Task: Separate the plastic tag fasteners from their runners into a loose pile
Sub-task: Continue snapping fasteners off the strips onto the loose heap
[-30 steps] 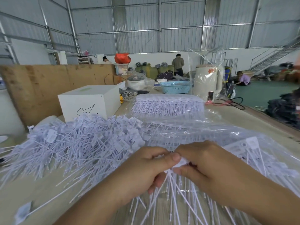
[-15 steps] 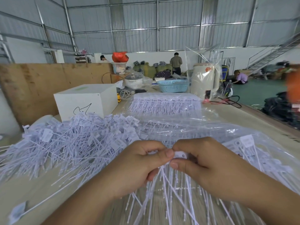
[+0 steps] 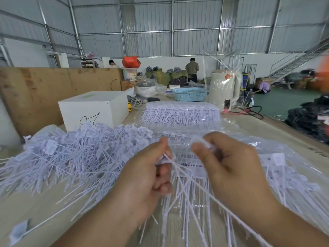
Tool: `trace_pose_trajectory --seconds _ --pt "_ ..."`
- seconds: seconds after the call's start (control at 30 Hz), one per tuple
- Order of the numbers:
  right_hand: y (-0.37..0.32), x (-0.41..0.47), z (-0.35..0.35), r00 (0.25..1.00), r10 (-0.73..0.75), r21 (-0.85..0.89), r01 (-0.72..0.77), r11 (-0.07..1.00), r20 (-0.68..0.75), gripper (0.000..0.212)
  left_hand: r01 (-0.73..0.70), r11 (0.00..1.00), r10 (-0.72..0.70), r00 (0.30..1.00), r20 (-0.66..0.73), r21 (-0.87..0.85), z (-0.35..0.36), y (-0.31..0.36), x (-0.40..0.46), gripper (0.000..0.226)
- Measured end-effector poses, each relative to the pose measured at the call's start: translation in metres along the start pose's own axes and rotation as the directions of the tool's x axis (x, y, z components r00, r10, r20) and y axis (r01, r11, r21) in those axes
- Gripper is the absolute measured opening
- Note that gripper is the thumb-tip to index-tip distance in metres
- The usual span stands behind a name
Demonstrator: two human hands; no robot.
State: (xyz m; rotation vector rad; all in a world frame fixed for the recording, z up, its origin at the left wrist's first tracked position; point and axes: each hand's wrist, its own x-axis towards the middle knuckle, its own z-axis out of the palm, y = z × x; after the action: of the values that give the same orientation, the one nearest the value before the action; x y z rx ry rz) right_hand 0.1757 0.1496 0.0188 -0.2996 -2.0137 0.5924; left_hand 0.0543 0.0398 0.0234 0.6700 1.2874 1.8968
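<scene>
Our left hand (image 3: 151,177) has its fingers curled around a fan of tag fasteners (image 3: 185,196), pinching their heads at the thumb. Our right hand (image 3: 229,168) pinches a small white piece at its fingertips (image 3: 197,148), blurred; we cannot tell whether it is a runner or a fastener head. The two hands are apart, with a gap between the thumbs.

To the left lies the loose pile (image 3: 76,155) of separated fasteners, already large. Under and right of the hands, bagged fasteners (image 3: 288,168) lie in clear plastic. Further back, a stack of fasteners on runners (image 3: 181,113) sits untouched near the white box (image 3: 92,107).

We judge the task well under way, with substantial stock remaining.
</scene>
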Motion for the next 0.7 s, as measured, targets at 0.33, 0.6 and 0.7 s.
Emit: trace_pose_trajectory --seconds 0.33,0.6,0.7 --pt "0.007 -0.004 -0.003 0.893 -0.051 -0.020 0.067 0.998 0.446 0.040 -0.119 0.861 0.012 0.977 0.214 0.495 -0.004 -0.006 0.002 0.046" --pt "0.005 -0.006 -0.006 0.891 -0.140 -0.114 0.208 0.971 0.432 0.056 -0.189 0.749 -0.034 0.946 0.322 0.635 -0.011 -0.003 0.004 0.037" --pt "0.005 0.001 -0.012 0.887 -0.118 -0.111 0.186 0.976 0.447 0.054 -0.200 0.741 -0.014 0.950 0.313 0.641 -0.017 0.002 0.008 0.039"
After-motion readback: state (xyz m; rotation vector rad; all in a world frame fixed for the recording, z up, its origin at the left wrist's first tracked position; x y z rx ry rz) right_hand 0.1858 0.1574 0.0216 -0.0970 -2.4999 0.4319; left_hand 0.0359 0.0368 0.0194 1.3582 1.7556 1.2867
